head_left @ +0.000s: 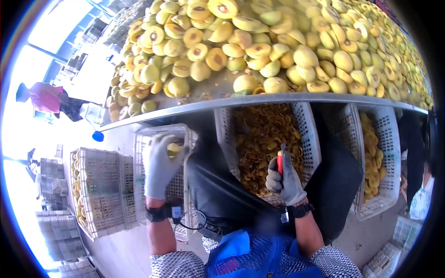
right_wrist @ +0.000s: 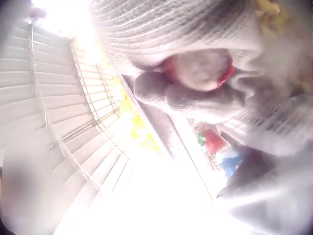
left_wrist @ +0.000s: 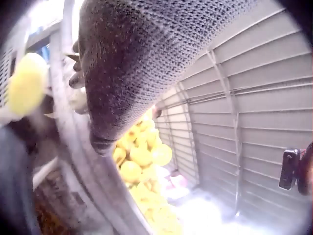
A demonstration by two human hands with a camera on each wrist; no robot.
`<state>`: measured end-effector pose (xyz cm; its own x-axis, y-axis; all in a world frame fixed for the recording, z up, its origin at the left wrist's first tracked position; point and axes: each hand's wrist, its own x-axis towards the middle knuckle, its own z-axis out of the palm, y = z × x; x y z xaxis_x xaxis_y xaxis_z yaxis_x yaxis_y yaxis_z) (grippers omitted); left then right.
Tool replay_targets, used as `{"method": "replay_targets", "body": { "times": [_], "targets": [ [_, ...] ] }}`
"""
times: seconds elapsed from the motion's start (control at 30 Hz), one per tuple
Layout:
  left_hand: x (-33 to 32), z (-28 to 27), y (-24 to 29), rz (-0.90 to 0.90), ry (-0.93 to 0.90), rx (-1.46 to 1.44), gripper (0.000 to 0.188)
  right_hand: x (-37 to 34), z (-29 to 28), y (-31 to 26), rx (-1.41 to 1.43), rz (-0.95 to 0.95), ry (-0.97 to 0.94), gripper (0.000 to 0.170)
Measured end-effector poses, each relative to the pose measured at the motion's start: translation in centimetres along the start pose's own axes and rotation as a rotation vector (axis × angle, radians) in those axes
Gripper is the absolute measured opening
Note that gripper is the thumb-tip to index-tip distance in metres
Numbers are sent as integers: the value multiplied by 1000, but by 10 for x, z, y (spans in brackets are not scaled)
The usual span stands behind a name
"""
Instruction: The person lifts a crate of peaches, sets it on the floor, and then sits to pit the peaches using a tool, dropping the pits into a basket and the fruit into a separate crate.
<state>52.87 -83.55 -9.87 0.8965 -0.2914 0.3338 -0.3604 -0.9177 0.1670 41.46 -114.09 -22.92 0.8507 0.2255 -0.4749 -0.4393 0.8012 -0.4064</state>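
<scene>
Plainly, the right hand [head_left: 292, 181] grips a red tool [head_left: 280, 164] (left hand [head_left: 159, 166] loose over a crate [head_left: 176, 189]).

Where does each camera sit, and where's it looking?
Head: on the head, facing forward and down at halved yellow fruit; grey-gloved left hand, grey-gloved right hand, forearms, dark-trousered legs show.
Left wrist: worn there, facing past the left hand toward fruit and pale ribbed panels.
Right wrist: worn there, facing the right hand's curled fingers.
Both wrist views share the panels.
</scene>
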Motion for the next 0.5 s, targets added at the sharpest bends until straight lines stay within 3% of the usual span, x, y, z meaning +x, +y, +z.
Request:
{"method": "replay_targets", "body": {
  "times": [0.07,0.13,0.2,0.27,0.37,0.47,0.5],
  "targets": [
    [27,-6,-28,-129,30,-75,31,1,16,1,-170,17,-15,56],
    [79,4,-28,-92,124,-111,40,3,25,8,-293,41,-30,59],
    [126,32,-37,-50,61,117,54,4,20,17,-346,29,-50,61],
    [161,66,-47,-128,-197,261,69,6,16,23,-384,10,-36,61],
    [173,75,-46,-192,-163,248,73,0,24,20,-437,-18,1,63],
    [146,54,-42,-164,130,-37,67,-3,30,14,-496,-53,-15,60],
    [129,38,-34,-230,125,-371,70,-3,33,12,-534,-68,-25,59]
  ]
}}
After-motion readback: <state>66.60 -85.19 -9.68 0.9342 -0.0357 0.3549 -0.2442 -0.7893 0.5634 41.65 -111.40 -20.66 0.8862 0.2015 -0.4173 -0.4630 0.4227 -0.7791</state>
